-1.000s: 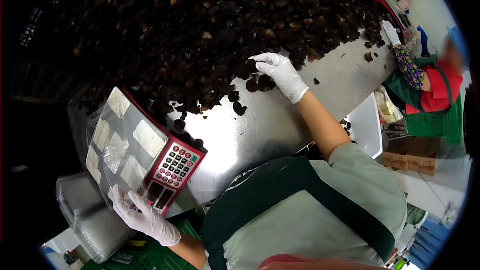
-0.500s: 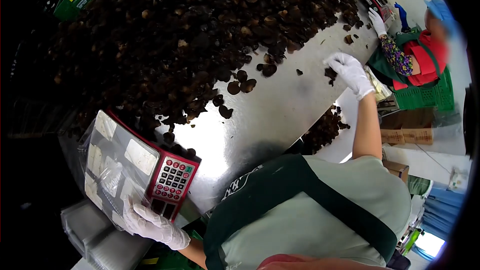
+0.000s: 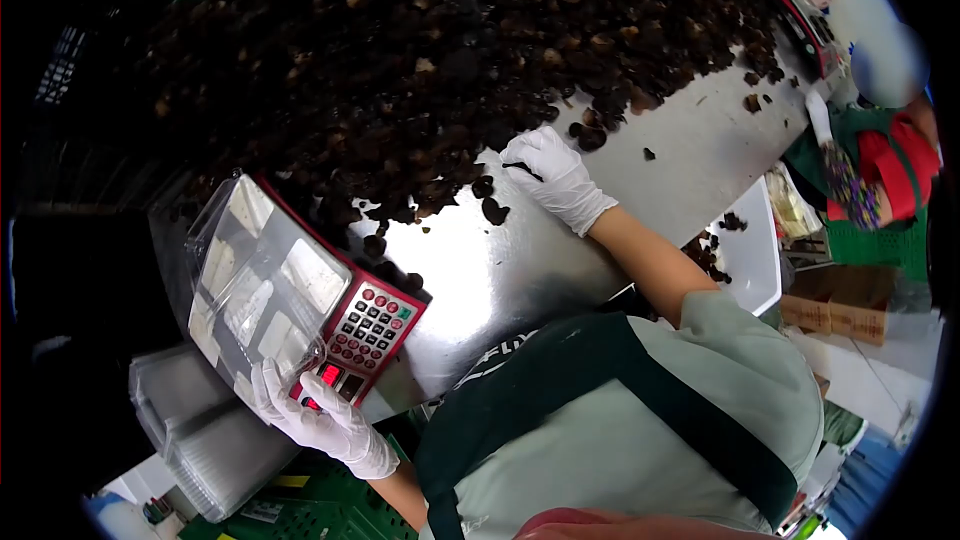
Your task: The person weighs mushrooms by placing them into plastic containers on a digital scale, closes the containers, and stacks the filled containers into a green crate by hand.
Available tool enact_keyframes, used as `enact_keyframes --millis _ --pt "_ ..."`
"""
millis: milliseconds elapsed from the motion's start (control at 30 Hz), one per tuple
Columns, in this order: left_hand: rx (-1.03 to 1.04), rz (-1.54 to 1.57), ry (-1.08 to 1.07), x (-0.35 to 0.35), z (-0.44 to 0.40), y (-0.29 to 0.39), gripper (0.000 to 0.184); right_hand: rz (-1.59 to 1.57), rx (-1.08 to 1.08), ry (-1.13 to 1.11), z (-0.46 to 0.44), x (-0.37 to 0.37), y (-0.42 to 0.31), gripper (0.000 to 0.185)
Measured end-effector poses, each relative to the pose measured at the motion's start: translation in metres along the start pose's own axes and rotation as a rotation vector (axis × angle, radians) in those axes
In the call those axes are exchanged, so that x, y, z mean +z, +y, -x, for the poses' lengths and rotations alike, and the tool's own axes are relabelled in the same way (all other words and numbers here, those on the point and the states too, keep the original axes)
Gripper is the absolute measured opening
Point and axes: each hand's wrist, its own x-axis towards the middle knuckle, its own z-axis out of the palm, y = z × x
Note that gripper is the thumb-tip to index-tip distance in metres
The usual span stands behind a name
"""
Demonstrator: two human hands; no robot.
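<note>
Dark, wrinkled fungus-like pieces lie in a large heap across the metal table. My right hand, in a white glove, is at the heap's near edge with fingers closed round a dark piece. My gloved left hand has its fingers apart at the near edge of a red scale, by its lit red display. A clear plastic container rests on the scale's plate, beside the left fingertips.
Stacked clear trays stand left of my left hand, above a green crate. A white bin with dark pieces is right of my right arm. A co-worker in a red top is near another red scale.
My right hand has come back from near the white bin to the heap's edge and closed on a piece. The scale display now glows red. The co-worker's arm has drawn back from the other scale.
</note>
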Motion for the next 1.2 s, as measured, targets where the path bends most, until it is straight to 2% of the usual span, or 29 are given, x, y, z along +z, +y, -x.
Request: enact_keyframes --millis 33,100,133,167,233,333,433,567,600,633,733,833,867,900,967,1000,1033,1067,1100,1200 --pt "-0.028 0.034 0.002 0.000 0.003 -0.002 0.038 -0.009 -0.012 -0.005 -0.005 0.004 -0.004 0.027" --pt "-0.031 0.017 0.013 -0.001 0.004 -0.007 0.038 -0.133 -0.206 0.189 -0.022 0.006 -0.022 0.030" --pt "-0.040 0.020 0.011 -0.001 0.004 -0.008 0.037 -0.098 -0.247 0.162 -0.034 0.013 -0.028 0.038" --pt "-0.046 0.023 0.011 0.000 0.003 -0.009 0.037 -0.027 -0.253 0.045 -0.042 0.009 -0.042 0.053" --pt "-0.054 0.024 0.016 0.000 0.001 -0.009 0.037 0.261 -0.330 -0.162 -0.065 0.018 -0.060 0.077" --pt "-0.068 0.074 0.020 0.002 -0.002 -0.009 0.037 0.276 -0.293 -0.041 -0.113 0.031 -0.064 0.088" --pt "-0.069 0.062 0.031 0.003 0.000 -0.011 0.038 0.238 -0.250 -0.073 -0.149 0.038 -0.074 0.086" --pt "-0.065 0.043 0.033 0.005 0.000 -0.010 0.038 0.367 -0.449 -0.370 -0.129 0.037 -0.086 0.081" --pt "-0.084 0.047 0.027 0.005 0.000 -0.008 0.037 0.407 -0.487 -0.291 -0.122 0.043 -0.078 0.072" --pt "-0.106 0.051 0.019 0.004 0.001 -0.007 0.037 0.306 -0.437 -0.177 -0.120 0.047 -0.073 0.048" --pt "-0.052 -0.017 0.011 0.002 -0.003 -0.012 0.036 0.328 -0.425 -0.102 -0.125 0.053 -0.057 0.017" --pt "-0.076 0.073 0.093 -0.001 -0.003 -0.033 0.035 0.133 -0.348 -0.011 -0.150 0.052 -0.041 0.013" --pt "-0.163 0.155 0.137 -0.002 -0.003 -0.034 0.033 -0.087 -0.241 0.092 -0.152 0.041 -0.049 0.014" --pt "-0.206 0.197 0.129 -0.005 -0.003 -0.044 0.038 -0.258 -0.179 0.083 -0.163 0.031 -0.051 0.016" --pt "-0.203 0.414 0.134 -0.007 -0.004 -0.051 0.049 -0.668 0.309 -0.071 -0.172 0.002 -0.068 0.020" --pt "-0.200 0.423 0.142 -0.010 -0.006 -0.053 0.049 -0.815 0.369 -0.052 -0.177 -0.004 -0.070 0.025" --pt "-0.125 0.193 0.062 -0.014 -0.007 -0.055 0.052 -0.898 0.357 -0.074 -0.181 -0.006 -0.062 0.028" --pt "-0.051 -0.038 -0.019 -0.015 -0.008 -0.056 0.055 -1.083 0.439 -0.137 -0.179 -0.012 -0.065 0.030" --pt "-0.051 -0.031 -0.013 -0.012 -0.007 -0.055 0.055 -1.269 0.521 -0.204 -0.176 -0.019 -0.073 0.032" --pt "0.067 0.078 0.028 0.004 -0.003 -0.052 0.050 -1.378 0.627 -0.279 -0.164 -0.036 -0.106 0.032"
